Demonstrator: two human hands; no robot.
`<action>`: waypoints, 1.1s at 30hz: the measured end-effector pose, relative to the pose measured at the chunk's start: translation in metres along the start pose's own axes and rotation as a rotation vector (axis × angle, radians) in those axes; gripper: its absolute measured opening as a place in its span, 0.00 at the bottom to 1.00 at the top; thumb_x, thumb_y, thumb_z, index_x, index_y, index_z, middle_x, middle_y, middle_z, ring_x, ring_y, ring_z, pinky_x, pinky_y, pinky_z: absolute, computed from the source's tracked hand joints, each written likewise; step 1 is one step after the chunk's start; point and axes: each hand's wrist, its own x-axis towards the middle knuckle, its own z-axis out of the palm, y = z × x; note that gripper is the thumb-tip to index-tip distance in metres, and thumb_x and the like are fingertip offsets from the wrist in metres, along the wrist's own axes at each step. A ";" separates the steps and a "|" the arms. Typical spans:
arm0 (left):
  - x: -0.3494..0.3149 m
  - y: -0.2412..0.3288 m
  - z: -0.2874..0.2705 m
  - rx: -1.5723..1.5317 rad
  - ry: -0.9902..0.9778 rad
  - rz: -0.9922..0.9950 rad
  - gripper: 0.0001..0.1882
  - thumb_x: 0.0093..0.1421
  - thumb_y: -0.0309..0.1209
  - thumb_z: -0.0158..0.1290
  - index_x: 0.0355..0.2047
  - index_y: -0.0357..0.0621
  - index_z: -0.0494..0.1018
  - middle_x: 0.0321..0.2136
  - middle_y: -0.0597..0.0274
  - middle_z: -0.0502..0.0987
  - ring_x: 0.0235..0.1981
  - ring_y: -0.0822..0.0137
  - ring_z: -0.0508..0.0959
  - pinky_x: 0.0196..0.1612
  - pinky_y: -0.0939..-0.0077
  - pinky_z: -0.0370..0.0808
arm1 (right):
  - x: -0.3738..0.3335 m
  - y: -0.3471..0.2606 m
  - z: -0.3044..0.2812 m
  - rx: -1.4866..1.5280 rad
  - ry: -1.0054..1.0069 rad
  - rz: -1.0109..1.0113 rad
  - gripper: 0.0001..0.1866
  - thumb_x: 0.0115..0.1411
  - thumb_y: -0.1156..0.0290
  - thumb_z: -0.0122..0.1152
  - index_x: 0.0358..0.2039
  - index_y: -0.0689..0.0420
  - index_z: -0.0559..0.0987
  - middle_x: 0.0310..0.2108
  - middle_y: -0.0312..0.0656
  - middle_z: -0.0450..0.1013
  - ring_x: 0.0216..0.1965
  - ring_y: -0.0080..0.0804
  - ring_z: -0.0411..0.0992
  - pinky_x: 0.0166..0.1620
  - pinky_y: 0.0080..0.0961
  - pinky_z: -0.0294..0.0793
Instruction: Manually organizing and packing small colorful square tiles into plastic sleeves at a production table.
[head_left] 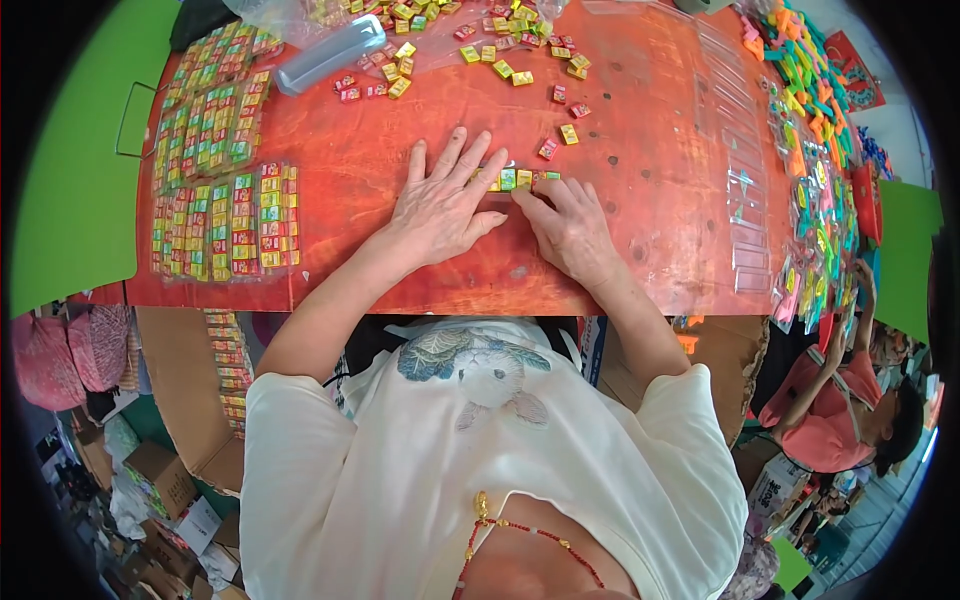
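A short row of small yellow, green and red boxes (516,180), apparently in a narrow clear tray, lies crosswise in front of me. My left hand (445,205) rests flat with fingers spread, its forefinger side covering the row's left end. At the other end my right hand (570,228) is closed, its bent fingers and thumb gripping the row and partly hiding it. Just beyond sit loose little boxes, among them a red box (547,149) and a yellow box (569,134).
A pile of small boxes (415,15) and a clear plastic tray (330,55) lie at the far side of the red table (360,140). Filled rows (230,225) stand at left. Empty clear trays (745,190) and colourful plastic pieces (815,110) line the right, near another person (830,410).
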 end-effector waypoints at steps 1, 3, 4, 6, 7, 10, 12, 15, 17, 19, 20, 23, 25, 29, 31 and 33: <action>0.001 -0.001 0.002 -0.006 0.010 0.007 0.44 0.62 0.49 0.55 0.73 0.52 0.49 0.73 0.54 0.48 0.74 0.48 0.46 0.68 0.31 0.43 | 0.000 0.000 -0.001 0.040 0.000 0.021 0.17 0.54 0.75 0.62 0.46 0.52 0.80 0.39 0.38 0.71 0.37 0.35 0.70 0.39 0.33 0.66; 0.001 -0.002 0.003 -0.010 0.022 0.010 0.44 0.63 0.50 0.54 0.73 0.51 0.48 0.73 0.54 0.48 0.74 0.49 0.46 0.68 0.31 0.43 | 0.000 -0.001 -0.002 0.089 0.034 0.043 0.17 0.56 0.76 0.62 0.47 0.54 0.80 0.40 0.39 0.72 0.39 0.37 0.71 0.40 0.34 0.67; 0.002 -0.002 0.003 -0.021 0.023 0.011 0.44 0.64 0.51 0.52 0.73 0.50 0.48 0.73 0.53 0.49 0.74 0.49 0.46 0.68 0.32 0.42 | 0.001 -0.001 -0.003 0.138 0.067 0.071 0.16 0.57 0.78 0.62 0.48 0.55 0.80 0.41 0.40 0.72 0.40 0.39 0.71 0.42 0.35 0.67; 0.003 -0.004 -0.002 -0.033 0.025 0.008 0.44 0.65 0.53 0.50 0.73 0.48 0.47 0.73 0.52 0.49 0.74 0.49 0.46 0.69 0.32 0.42 | 0.004 -0.004 -0.006 0.081 0.029 0.116 0.16 0.58 0.78 0.62 0.48 0.55 0.80 0.41 0.41 0.72 0.40 0.40 0.71 0.42 0.35 0.67; 0.005 -0.008 -0.006 -0.236 0.014 -0.033 0.43 0.65 0.52 0.49 0.73 0.47 0.46 0.73 0.51 0.50 0.74 0.51 0.46 0.70 0.35 0.41 | 0.006 -0.004 -0.007 0.024 -0.008 0.163 0.16 0.58 0.78 0.61 0.48 0.56 0.79 0.42 0.42 0.73 0.41 0.40 0.71 0.42 0.35 0.67; 0.007 -0.029 -0.009 -0.697 0.068 -0.138 0.42 0.67 0.48 0.47 0.73 0.43 0.45 0.72 0.49 0.51 0.74 0.54 0.48 0.71 0.43 0.42 | 0.008 0.001 0.001 0.111 0.033 0.125 0.15 0.57 0.78 0.61 0.46 0.57 0.80 0.40 0.42 0.73 0.40 0.41 0.71 0.42 0.36 0.68; 0.003 -0.034 -0.016 -1.279 0.216 -0.167 0.41 0.67 0.45 0.49 0.73 0.42 0.45 0.73 0.48 0.50 0.74 0.54 0.50 0.71 0.45 0.44 | 0.009 0.003 0.006 0.186 0.075 0.146 0.14 0.58 0.78 0.61 0.45 0.58 0.80 0.40 0.43 0.73 0.40 0.43 0.71 0.44 0.37 0.69; 0.009 -0.010 -0.017 -0.329 0.134 -0.008 0.36 0.63 0.40 0.55 0.67 0.40 0.59 0.68 0.47 0.60 0.70 0.49 0.58 0.67 0.50 0.55 | 0.009 0.003 0.005 0.420 0.112 0.268 0.11 0.61 0.79 0.58 0.45 0.62 0.80 0.42 0.47 0.74 0.42 0.44 0.74 0.45 0.33 0.73; 0.000 0.002 0.003 0.102 0.241 0.158 0.30 0.61 0.38 0.55 0.62 0.41 0.66 0.59 0.47 0.69 0.63 0.47 0.66 0.62 0.50 0.61 | 0.011 0.001 0.005 0.579 0.139 0.305 0.12 0.63 0.81 0.57 0.46 0.63 0.80 0.43 0.47 0.74 0.42 0.38 0.74 0.45 0.28 0.74; 0.001 0.007 0.009 0.148 0.327 0.184 0.26 0.60 0.36 0.55 0.58 0.42 0.71 0.49 0.51 0.74 0.53 0.52 0.72 0.56 0.52 0.64 | 0.000 0.014 0.010 0.676 0.171 0.386 0.12 0.63 0.82 0.56 0.47 0.64 0.80 0.43 0.45 0.74 0.39 0.31 0.74 0.42 0.23 0.73; 0.000 0.009 0.008 0.174 0.351 0.165 0.25 0.59 0.36 0.55 0.56 0.42 0.73 0.45 0.53 0.74 0.48 0.54 0.72 0.53 0.54 0.65 | -0.007 0.019 0.013 0.735 0.168 0.472 0.12 0.63 0.83 0.56 0.47 0.64 0.80 0.43 0.43 0.73 0.36 0.27 0.73 0.38 0.21 0.73; -0.016 0.010 0.002 0.239 0.387 0.089 0.23 0.56 0.33 0.56 0.53 0.42 0.76 0.36 0.56 0.73 0.39 0.58 0.72 0.44 0.60 0.67 | -0.003 0.014 0.007 0.791 0.216 0.435 0.10 0.66 0.84 0.53 0.44 0.64 0.80 0.40 0.40 0.71 0.22 0.19 0.68 0.25 0.16 0.66; -0.028 -0.001 -0.006 0.077 0.433 -0.029 0.23 0.57 0.31 0.56 0.54 0.41 0.75 0.32 0.57 0.70 0.36 0.58 0.71 0.39 0.61 0.68 | -0.006 0.019 0.014 0.847 0.201 0.466 0.10 0.65 0.85 0.53 0.44 0.65 0.80 0.39 0.40 0.70 0.23 0.20 0.68 0.26 0.16 0.67; -0.040 -0.037 -0.055 0.200 0.586 -0.244 0.23 0.59 0.31 0.55 0.55 0.41 0.71 0.30 0.56 0.69 0.33 0.55 0.71 0.35 0.59 0.69 | -0.010 0.024 0.018 0.776 0.202 0.400 0.10 0.65 0.85 0.54 0.43 0.63 0.80 0.37 0.39 0.71 0.22 0.19 0.67 0.25 0.16 0.67; -0.046 -0.072 -0.078 0.277 0.592 -0.374 0.21 0.60 0.32 0.54 0.54 0.43 0.71 0.32 0.54 0.71 0.35 0.53 0.73 0.37 0.56 0.71 | -0.009 0.022 0.014 0.796 0.192 0.425 0.10 0.64 0.85 0.54 0.43 0.62 0.80 0.36 0.40 0.72 0.24 0.21 0.68 0.27 0.17 0.68; -0.053 -0.110 -0.096 0.364 0.655 -0.479 0.18 0.61 0.32 0.54 0.51 0.44 0.72 0.33 0.52 0.72 0.38 0.51 0.75 0.40 0.54 0.73 | -0.012 0.025 0.015 0.702 0.162 0.394 0.11 0.63 0.85 0.55 0.43 0.61 0.80 0.36 0.41 0.73 0.28 0.24 0.70 0.30 0.20 0.69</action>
